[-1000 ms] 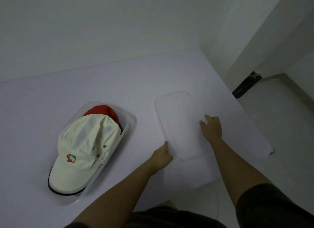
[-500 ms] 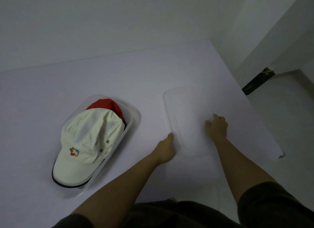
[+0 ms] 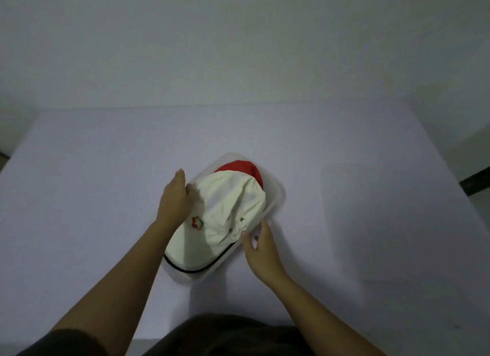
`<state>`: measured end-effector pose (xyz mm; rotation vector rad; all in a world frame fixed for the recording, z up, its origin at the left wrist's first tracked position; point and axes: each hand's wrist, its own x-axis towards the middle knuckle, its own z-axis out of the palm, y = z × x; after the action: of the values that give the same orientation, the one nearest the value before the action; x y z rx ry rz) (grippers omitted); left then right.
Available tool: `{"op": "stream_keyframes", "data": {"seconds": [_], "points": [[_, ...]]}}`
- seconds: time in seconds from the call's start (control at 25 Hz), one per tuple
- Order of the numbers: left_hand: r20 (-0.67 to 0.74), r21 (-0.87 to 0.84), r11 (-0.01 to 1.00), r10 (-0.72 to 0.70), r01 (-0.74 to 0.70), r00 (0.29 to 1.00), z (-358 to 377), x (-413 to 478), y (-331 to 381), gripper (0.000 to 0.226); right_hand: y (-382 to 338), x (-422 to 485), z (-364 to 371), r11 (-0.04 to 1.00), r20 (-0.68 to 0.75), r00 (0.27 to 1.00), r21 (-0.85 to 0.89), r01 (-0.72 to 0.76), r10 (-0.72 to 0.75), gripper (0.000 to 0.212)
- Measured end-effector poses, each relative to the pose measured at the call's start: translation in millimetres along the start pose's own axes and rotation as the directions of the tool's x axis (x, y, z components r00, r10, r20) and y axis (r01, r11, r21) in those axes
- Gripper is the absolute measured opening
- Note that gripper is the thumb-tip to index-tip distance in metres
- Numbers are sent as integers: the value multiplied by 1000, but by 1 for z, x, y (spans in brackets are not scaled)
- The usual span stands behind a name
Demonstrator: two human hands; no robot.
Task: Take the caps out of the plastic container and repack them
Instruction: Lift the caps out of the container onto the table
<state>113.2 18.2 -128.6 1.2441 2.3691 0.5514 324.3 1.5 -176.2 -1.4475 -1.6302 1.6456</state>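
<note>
L hand (image 3: pixel 175 199): fingers together, curled onto the left side of the white cap (image 3: pixel 225 217), touching the crown; whether it has actual hold of the cloth can't be told. R hand (image 3: pixel 261 245): open, thumb and fingers spread, against the box (image 3: pixel 275 193) rim on the near right side, next to the cap's snap; nothing gripped. White cap sits on top in the clear box, brim w/ dark edge toward the person, coloured logo on front. Red cap (image 3: pixel 245 168) under it, showing only at the far end. Box lies at an angle, mid table (image 3: pixel 106 183). Lid (image 3: pixel 371 217), clear, flat on the table, well apart to the right.
</note>
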Motion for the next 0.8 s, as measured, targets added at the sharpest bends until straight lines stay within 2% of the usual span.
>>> {"op": "stream_keyframes", "data": {"seconds": [0.08,0.16,0.28,0.44,0.56,0.8], "points": [[112,96,993,-85,74,990,1,-5,-27,41,-1,2,12,998,17,999,55,33,-34,68],[114,155,985,-93,75,989,2,-4,-43,46,-1,7,19,1000,-15,999,-7,28,-28,74],[106,216,975,-81,57,991,0,3,-55,42,-8,14,22,996,-74,997,-88,-11,5,71],[51,190,981,-50,39,997,-2,1,-63,34,-23,35,14,984,-123,990,-155,-85,66,58],[57,168,985,-37,27,998,1,-10,-61,28,-33,51,-2,964,-103,992,-248,-97,73,47],[80,83,995,-57,50,995,19,-27,-43,29,-33,81,-32,943,-58,994,-317,-105,91,56]]}}
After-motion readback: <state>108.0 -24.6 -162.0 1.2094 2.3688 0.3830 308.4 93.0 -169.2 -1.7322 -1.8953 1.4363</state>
